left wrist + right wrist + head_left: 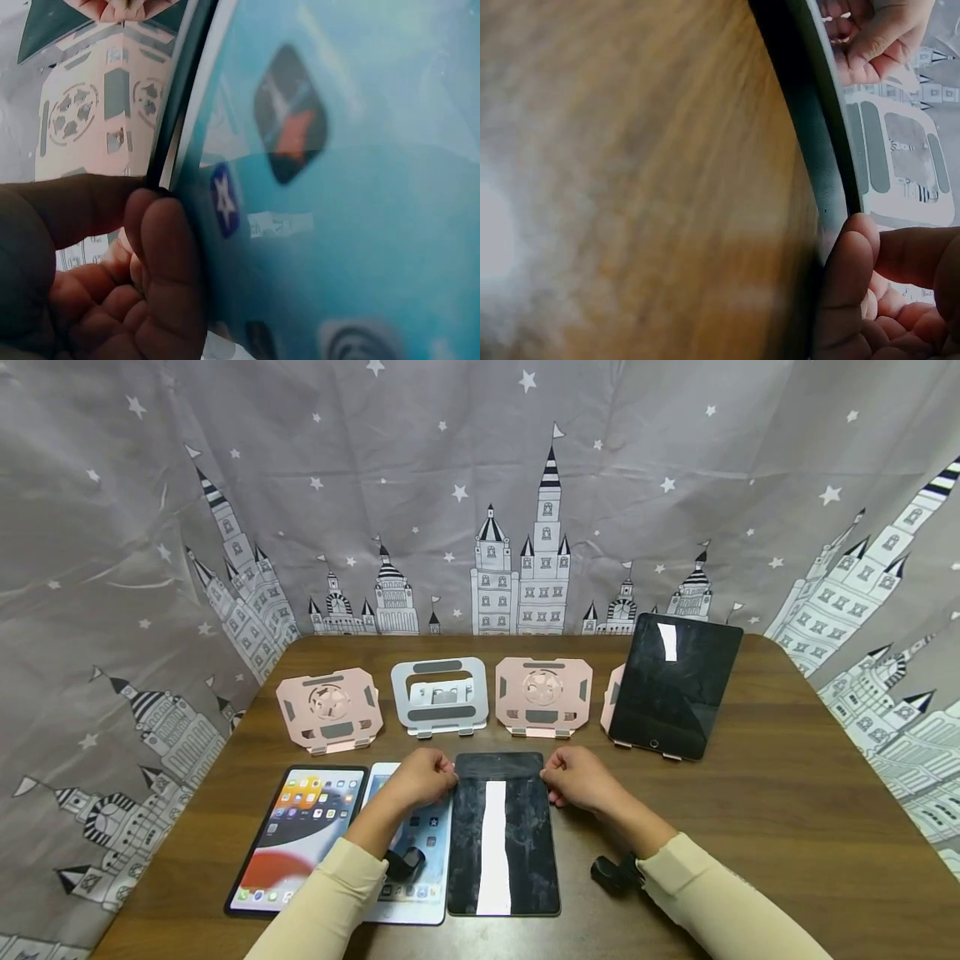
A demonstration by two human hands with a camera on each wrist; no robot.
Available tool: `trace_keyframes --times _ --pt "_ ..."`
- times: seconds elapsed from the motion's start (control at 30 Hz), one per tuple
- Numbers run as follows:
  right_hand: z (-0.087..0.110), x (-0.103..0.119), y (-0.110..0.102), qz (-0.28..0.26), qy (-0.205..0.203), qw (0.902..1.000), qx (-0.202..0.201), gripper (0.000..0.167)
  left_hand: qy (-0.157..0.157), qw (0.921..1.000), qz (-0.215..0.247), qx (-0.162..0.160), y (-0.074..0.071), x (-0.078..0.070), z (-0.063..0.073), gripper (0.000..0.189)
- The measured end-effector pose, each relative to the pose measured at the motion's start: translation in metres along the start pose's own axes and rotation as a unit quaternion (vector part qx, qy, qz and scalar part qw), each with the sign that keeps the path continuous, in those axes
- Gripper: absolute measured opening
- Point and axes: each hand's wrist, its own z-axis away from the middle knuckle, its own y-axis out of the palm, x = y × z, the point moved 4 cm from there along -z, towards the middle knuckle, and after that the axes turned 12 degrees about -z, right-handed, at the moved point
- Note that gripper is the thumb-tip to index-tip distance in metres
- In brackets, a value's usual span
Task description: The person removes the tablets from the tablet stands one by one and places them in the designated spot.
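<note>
A tablet (531, 847) with a dark screen and a bright white reflection lies upright to me at the front middle of the table. My left hand (426, 777) pinches its upper left edge between thumb and fingers. On the opposite side, my right hand (582, 779) pinches the upper right edge. Up close in the right wrist view, the thumb and index finger (847, 262) meet on the thin dark rim. A white-framed tablet (431, 893) with a lit blue screen sits just left, partly under my left forearm.
Another lit tablet (300, 835) lies farthest left. Behind stand a pink stand (360, 693), a light grey stand (401, 706) and a second pink stand (510, 693). At the back right a black tablet (675, 693) leans on a further pink stand (609, 697). A castle-print curtain (420, 443) hangs behind the table (780, 793).
</note>
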Motion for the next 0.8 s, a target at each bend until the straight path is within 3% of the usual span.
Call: trace_keyframes --times 0.13,0.5,0.8 --pt "-0.002 0.0019 0.0006 0.027 -0.001 0.9996 -0.004 0.014 -0.011 0.9998 0.015 0.009 -0.0005 0.0012 0.0009 0.011" --pt "-0.0023 0.0038 0.001 0.023 0.014 0.9996 -0.001 0.014 -0.025 0.9996 0.011 0.012 -0.001 -0.0003 0.0014 0.012" --pt "-0.0011 0.0034 -0.0001 0.015 0.008 0.9998 0.004 0.015 -0.013 0.9999 -0.009 0.006 -0.0001 -0.0014 -0.0003 0.016"
